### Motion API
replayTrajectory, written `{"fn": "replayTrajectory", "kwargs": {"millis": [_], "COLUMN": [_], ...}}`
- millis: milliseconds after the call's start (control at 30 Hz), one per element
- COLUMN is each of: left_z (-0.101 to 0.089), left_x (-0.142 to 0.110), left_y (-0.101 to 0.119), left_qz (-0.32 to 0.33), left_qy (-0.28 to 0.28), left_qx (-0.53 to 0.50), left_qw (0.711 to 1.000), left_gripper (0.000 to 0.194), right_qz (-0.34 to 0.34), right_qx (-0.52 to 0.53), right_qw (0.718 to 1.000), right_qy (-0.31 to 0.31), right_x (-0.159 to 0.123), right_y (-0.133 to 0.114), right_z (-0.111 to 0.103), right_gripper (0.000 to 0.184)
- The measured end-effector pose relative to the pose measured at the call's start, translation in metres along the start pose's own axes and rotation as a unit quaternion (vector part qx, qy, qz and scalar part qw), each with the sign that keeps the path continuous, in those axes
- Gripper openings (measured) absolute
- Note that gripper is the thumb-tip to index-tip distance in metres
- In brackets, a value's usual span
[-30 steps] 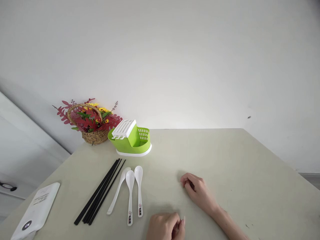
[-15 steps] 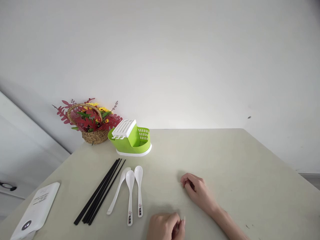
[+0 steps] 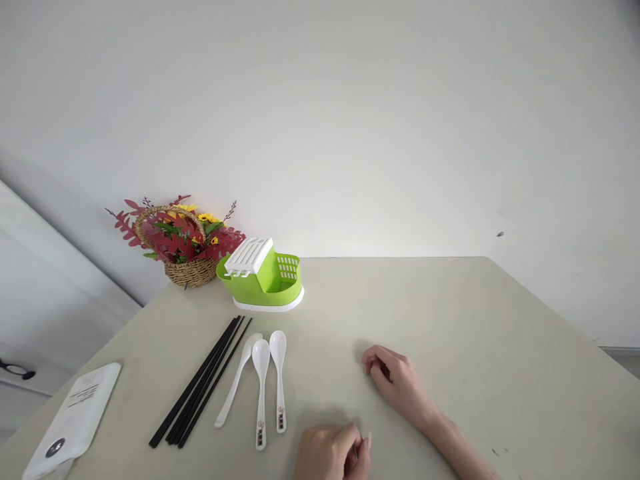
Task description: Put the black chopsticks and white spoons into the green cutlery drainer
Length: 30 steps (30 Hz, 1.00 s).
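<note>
My left hand (image 3: 331,453) rests on the table at the bottom edge, its fingers curled in, with nothing seen in it. Farther forward and to the right lies my right hand (image 3: 393,379), also loosely closed and holding nothing visible. Nearest to my left hand are three white spoons (image 3: 261,393), handles toward me; the leftmost is turned bowl-down. Left of them several black chopsticks (image 3: 200,383) lie slanted side by side. Behind the spoons stands a green cutlery holder (image 3: 253,290) with a slotted white top and white base. Neither hand touches these things.
A wicker basket (image 3: 193,272) of red and yellow flowers stands behind, beside the holder. A white flat package (image 3: 75,420) lies at the table's left edge. The pale table (image 3: 430,293) meets a white wall; a white cabinet (image 3: 55,280) is at left.
Both hands stay where they were, fingers still curled. The utensils and holder have not moved on the table; only a tiny shift of the view shows.
</note>
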<state>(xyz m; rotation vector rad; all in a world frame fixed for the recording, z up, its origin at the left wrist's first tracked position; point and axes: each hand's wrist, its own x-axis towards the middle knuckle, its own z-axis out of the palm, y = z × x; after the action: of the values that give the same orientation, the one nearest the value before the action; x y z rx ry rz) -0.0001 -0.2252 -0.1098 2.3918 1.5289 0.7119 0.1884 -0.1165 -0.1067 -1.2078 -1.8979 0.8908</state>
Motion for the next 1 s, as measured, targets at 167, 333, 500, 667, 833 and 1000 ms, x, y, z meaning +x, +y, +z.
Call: {"fn": "replayTrajectory", "kwargs": {"millis": [167,333,500,667,833,1000], "left_z": [-0.0003,-0.0008,-0.0016,-0.0005,-0.0015,-0.0033], "left_x": [0.0009,0.0008,0.0011,0.0011,0.0006,-0.0042], "left_y": [0.0000,-0.0004,0.0008,0.0001,0.0001,0.0000], "left_qz": [-0.002,-0.003,-0.005,-0.003,0.002,0.007], "left_qy": [0.001,-0.003,0.000,0.002,0.003,0.011], "left_qx": [-0.001,-0.005,-0.010,-0.008,0.000,0.019], "left_qw": [1.000,1.000,1.000,1.000,1.000,1.000], "left_gripper": [0.024,0.025,0.025,0.026,0.026,0.025], "right_qz": [0.000,0.002,-0.003,0.000,-0.003,-0.008], "right_qx": [-0.006,-0.007,-0.006,-0.005,-0.004,-0.004], "right_qw": [1.000,1.000,1.000,1.000,1.000,1.000], "right_qy": [0.001,-0.001,-0.004,-0.002,-0.001,0.003], "right_x": [-0.0002,-0.0002,-0.0003,-0.0007,-0.0005,-0.0005], "right_y": [0.0005,0.0030,0.0044,0.0022,0.0027,0.0024], "right_z": [0.0006,0.0011,0.0009,0.0003,0.0004,0.0008], "right_gripper": [0.020,0.021,0.021,0.021,0.021,0.021]}}
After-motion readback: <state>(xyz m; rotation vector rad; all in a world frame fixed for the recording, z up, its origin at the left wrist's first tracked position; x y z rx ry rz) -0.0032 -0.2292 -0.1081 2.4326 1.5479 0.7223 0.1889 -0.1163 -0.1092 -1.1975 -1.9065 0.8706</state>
